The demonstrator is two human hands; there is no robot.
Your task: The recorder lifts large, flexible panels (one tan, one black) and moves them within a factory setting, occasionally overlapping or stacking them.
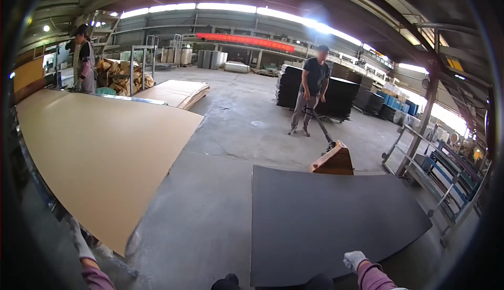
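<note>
At the lower left, my left hand (79, 240) in a white glove is beside the near edge of a large tan sheet (113, 148), which lies flat on a raised table. Its fingers are too dim and hidden to read, so I cannot tell whether it grips the edge. My right hand (355, 259), also in a white glove, is over the near part of a big black sheet (331, 216) at the lower right. Its fingers are curled in, and nothing shows in them. Whether it touches the black sheet is unclear.
Behind the black sheet stands an orange pallet jack (334, 158); a person (315, 85) is at its handle. Dark stacked sheets (336, 95) rise behind them. A metal frame rack (436, 179) stands right. Another person (85, 61) works far left, near a tan sheet stack (176, 91).
</note>
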